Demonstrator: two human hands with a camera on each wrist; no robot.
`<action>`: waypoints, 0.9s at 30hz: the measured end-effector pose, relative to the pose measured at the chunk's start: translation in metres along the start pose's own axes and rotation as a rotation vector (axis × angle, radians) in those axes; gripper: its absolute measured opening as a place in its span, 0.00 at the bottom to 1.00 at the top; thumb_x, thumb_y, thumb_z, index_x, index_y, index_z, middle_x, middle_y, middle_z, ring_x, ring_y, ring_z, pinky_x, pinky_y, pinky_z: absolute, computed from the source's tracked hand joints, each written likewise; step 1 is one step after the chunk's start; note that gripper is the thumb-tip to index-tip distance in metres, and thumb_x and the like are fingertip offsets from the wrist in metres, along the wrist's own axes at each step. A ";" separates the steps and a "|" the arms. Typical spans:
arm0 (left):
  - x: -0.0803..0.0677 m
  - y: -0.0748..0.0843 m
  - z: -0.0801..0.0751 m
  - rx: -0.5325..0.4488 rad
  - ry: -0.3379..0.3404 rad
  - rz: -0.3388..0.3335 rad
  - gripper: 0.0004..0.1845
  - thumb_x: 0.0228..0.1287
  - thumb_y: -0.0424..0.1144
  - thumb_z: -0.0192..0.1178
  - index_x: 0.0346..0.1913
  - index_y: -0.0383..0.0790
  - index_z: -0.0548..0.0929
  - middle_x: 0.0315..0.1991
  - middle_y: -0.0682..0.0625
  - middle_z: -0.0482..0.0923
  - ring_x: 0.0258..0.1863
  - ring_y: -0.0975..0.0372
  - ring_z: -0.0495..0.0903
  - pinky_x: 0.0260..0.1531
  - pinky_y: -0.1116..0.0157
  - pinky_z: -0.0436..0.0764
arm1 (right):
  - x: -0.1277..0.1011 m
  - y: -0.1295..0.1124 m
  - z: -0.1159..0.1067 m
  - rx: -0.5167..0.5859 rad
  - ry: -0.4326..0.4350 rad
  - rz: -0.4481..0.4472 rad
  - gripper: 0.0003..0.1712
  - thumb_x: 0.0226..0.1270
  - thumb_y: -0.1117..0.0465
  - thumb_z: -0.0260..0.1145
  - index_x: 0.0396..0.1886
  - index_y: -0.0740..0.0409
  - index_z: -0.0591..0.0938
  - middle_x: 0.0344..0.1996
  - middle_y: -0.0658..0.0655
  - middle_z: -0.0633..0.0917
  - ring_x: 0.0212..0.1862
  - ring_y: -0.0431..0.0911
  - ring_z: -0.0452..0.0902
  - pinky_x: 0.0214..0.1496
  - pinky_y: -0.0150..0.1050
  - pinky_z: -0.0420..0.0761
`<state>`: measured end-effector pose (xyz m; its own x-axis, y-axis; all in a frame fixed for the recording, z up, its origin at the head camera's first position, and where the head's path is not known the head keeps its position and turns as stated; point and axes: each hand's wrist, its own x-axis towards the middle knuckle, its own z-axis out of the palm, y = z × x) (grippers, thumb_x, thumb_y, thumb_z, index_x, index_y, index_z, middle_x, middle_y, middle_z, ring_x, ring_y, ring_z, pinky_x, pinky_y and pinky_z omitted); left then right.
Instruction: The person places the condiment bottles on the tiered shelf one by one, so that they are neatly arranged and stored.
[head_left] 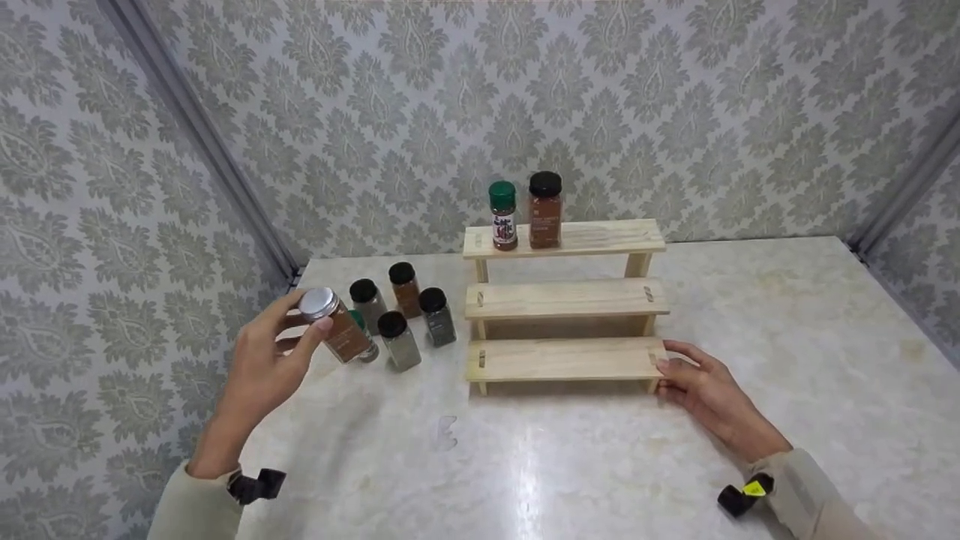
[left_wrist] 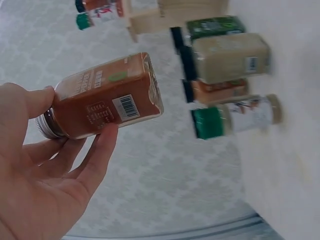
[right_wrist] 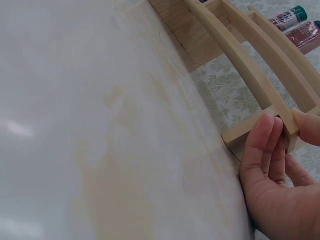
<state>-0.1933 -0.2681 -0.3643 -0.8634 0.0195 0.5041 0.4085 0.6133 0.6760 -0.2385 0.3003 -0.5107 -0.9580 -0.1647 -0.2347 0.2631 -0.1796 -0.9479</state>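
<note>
My left hand [head_left: 262, 367] grips a square spice jar [head_left: 346, 334] with a silver lid and reddish-brown powder, tilted and raised beside the other jars. In the left wrist view the jar [left_wrist: 107, 95] lies between thumb and fingers, its barcode showing. At the right end of the bottom step of a three-tier wooden rack [head_left: 566, 360], my right hand [head_left: 709, 386] pinches the board, thumb on top and fingers underneath. The right wrist view shows those fingers [right_wrist: 260, 150] round the board's end. On the top step stand a green-capped seasoning bottle [head_left: 504, 217] and a larger black-capped jar [head_left: 545, 211].
Left of the rack stand several black-capped jars: a pale one [head_left: 401, 346], a dark green one [head_left: 438, 319], a brown one [head_left: 406, 291] and a grey one [head_left: 367, 304]. A green-capped bottle [left_wrist: 245, 116] is partly behind the held jar. Patterned wall panels [head_left: 450, 90] border the marbled table [head_left: 585, 465].
</note>
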 end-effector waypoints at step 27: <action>0.068 0.080 0.041 -0.079 -0.184 0.153 0.23 0.79 0.37 0.64 0.71 0.36 0.79 0.59 0.41 0.84 0.59 0.51 0.87 0.50 0.62 0.91 | 0.000 0.001 -0.001 -0.027 0.003 0.001 0.44 0.79 0.57 0.69 0.85 0.58 0.58 0.50 0.52 0.85 0.46 0.44 0.84 0.48 0.37 0.88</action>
<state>-0.2314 -0.1855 -0.2977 -0.8261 0.2553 0.5025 0.5543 0.5290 0.6426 -0.2389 0.3011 -0.5116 -0.9581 -0.1620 -0.2361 0.2608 -0.1536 -0.9531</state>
